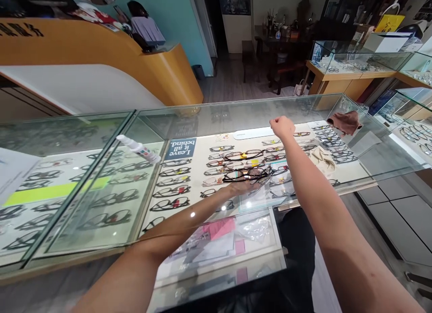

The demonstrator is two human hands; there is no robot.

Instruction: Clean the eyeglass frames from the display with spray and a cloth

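Low in the middle, my left hand (pixel 248 187) is closed at a pair of black-framed eyeglasses (pixel 248 174), its fingers partly hidden. The frame is raised over the rows of eyeglasses in the glass display case (pixel 216 106). A second pair of dark-framed eyeglasses (pixel 243 155) with a yellow mark lies just beyond. Farther forward and to the right, my right hand (pixel 282 126) is curled up over the case. Its fingertips are turned away, so anything in them is hidden. A beige cloth (pixel 322 159) lies to the right of my right forearm.
A white spray bottle (pixel 138 149) stands on the glass at left. A brown cloth (pixel 346 122) sits at the right end. Close to my body are a pink paper (pixel 220 229) and clear plastic bags (pixel 254 228). A wooden counter (pixel 172 74) rises behind.
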